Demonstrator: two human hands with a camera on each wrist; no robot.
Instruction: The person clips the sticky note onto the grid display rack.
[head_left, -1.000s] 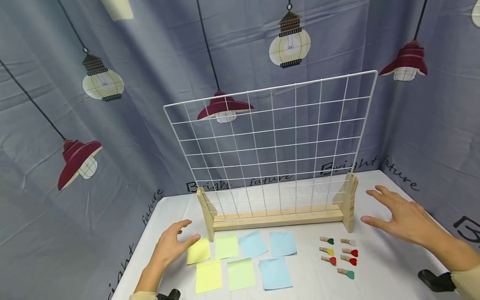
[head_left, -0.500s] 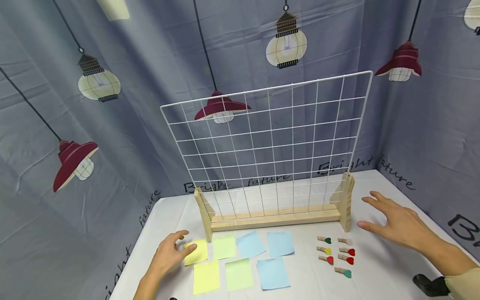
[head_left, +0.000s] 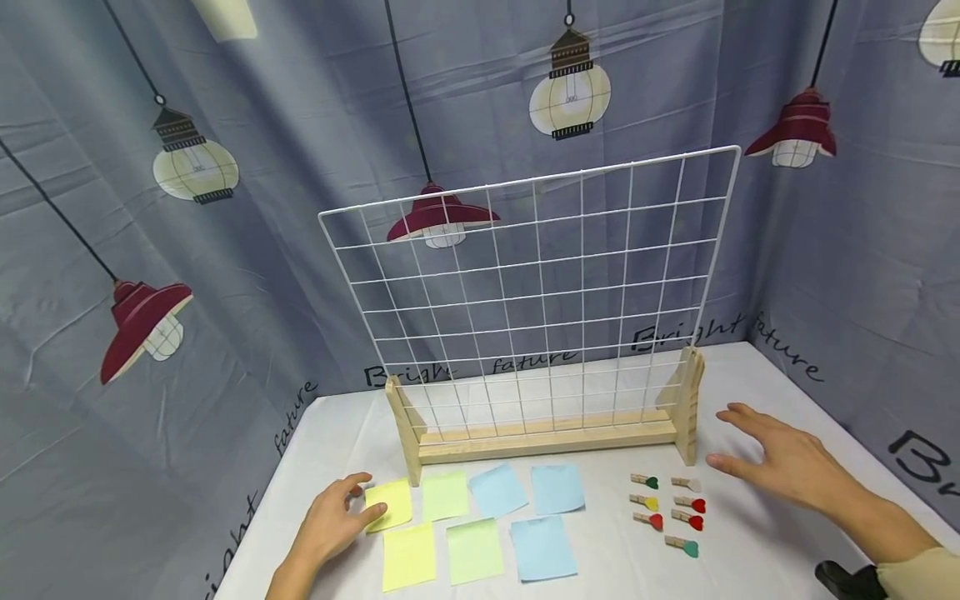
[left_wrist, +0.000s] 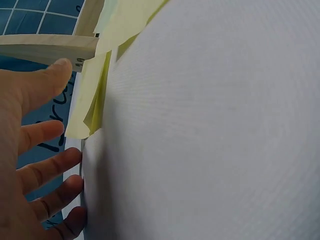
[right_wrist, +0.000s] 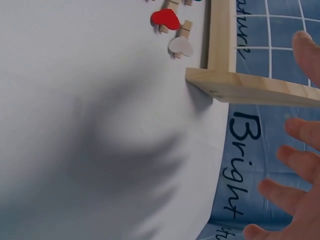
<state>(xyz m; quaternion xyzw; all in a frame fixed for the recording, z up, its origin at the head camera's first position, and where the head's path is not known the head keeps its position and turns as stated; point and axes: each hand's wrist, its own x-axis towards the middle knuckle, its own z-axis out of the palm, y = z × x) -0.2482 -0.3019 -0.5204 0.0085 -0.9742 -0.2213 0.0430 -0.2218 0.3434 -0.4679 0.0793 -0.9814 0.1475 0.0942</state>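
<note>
A: Biggest first. Setting?

B: Grey-blue cloth curtain printed with lamps [head_left: 300, 125], hanging behind a white-covered desk [head_left: 603, 550]. Near edge out of frame.

A: On the desk?

B: White wire grid panel [head_left: 542, 294], upright, toward the far edge. Pale wooden stand [head_left: 547, 439] carries it; its broad end feet presumably keep it from tipping. Standing so far back, it leaves the nearer side for small items, I judge.

A: Papers?

B: Seven square paper notes, flat, two rows in front of the stand. By colour from the left edge: bright yellow notes [head_left: 408, 558], pale green notes [head_left: 475, 552], light blue notes [head_left: 543, 549]. Side by side, not stacked; likely makes each easy to lift alone.

A: Smallest?

B: Seven wooden clips with coloured hearts [head_left: 681, 547], loose cluster toward the right edge. Spacing probably serves single pick-up.

A: Fingers?

B: Left hand [head_left: 330, 523]: fingers apart, gently bent, gripping nothing. Thumb over the back-row yellow note [head_left: 392, 498], inside the left edge; contact, cannot tell. Right hand [head_left: 786, 463]: fingers spread wide, thumb well apart, nothing held. Raised beside the stand's right end, toward the right edge; shadow on the desk.
</note>
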